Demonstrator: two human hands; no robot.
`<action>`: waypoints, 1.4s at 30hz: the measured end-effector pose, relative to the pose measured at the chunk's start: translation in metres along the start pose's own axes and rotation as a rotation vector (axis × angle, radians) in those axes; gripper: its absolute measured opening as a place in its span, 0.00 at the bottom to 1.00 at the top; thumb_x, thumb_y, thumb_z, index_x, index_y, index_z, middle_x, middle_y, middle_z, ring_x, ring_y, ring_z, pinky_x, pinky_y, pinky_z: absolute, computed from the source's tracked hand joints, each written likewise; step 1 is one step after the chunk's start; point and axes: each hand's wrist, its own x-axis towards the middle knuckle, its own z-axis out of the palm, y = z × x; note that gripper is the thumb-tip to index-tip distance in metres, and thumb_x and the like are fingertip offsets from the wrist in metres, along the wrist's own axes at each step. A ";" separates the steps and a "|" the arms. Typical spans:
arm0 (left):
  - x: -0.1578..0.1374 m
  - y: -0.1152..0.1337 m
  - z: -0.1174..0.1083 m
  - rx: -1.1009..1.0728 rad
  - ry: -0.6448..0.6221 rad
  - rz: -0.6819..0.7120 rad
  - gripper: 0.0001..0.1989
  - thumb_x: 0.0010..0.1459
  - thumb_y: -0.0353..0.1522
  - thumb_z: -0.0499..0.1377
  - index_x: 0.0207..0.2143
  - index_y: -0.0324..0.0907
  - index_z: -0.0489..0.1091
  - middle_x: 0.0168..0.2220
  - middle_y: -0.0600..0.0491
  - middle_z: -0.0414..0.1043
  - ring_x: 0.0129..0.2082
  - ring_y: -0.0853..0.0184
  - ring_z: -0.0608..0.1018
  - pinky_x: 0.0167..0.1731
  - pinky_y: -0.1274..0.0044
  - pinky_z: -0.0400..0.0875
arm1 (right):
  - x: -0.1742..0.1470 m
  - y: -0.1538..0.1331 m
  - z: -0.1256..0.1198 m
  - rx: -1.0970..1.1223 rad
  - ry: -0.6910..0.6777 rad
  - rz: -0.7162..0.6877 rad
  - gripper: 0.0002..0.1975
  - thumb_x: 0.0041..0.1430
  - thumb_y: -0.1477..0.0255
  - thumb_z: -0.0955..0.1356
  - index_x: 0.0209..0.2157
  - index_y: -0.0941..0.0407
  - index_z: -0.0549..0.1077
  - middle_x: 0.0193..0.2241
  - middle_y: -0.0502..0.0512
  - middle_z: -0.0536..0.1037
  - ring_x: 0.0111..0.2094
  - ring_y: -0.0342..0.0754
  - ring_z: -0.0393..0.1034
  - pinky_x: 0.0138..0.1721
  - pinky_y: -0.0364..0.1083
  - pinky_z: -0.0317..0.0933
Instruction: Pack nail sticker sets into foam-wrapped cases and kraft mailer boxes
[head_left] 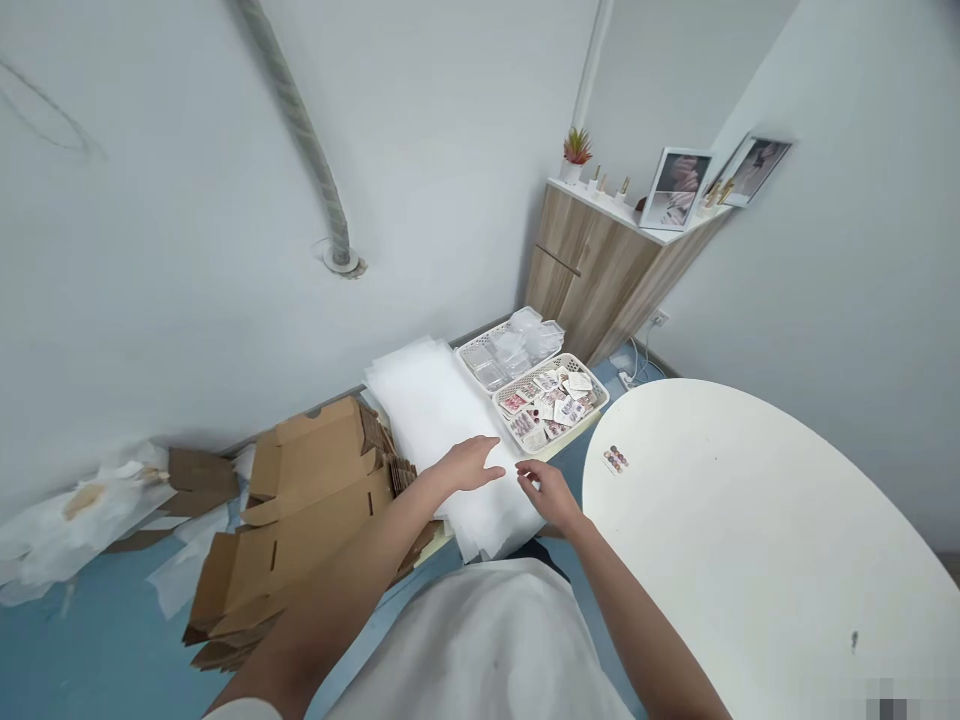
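Observation:
My left hand [474, 463] is over the stack of white foam sheets [435, 400], thumb and fingers apart, with nothing in it. Just to its right, my right hand [551, 492] hangs near the edge of the sheets, fingers loosely bent and apart, also holding nothing. Whether either hand touches the sheets I cannot tell. Beyond my hands, a white basket [501, 408] contains several small printed cards [551, 400] with colourful patterns. Behind it, a second white basket [466, 362] holds clear plastic boxes [510, 350].
Flattened cardboard boxes [307, 500] are piled at the left, beside crumpled white wrapping [82, 510] on the blue floor. A round white table [750, 520] stands at the right with a small card of coloured dots [616, 459]. A wooden cabinet [592, 250] fills the corner.

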 end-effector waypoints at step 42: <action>0.180 -0.101 -0.021 -0.079 0.312 -0.346 0.27 0.47 0.24 0.50 0.52 0.39 0.55 0.44 0.45 0.59 0.46 0.59 0.64 0.42 0.68 0.63 | 0.215 0.024 0.025 -0.328 0.008 0.160 0.25 0.50 0.67 0.63 0.51 0.56 0.56 0.50 0.64 0.60 0.50 0.55 0.55 0.48 0.56 0.44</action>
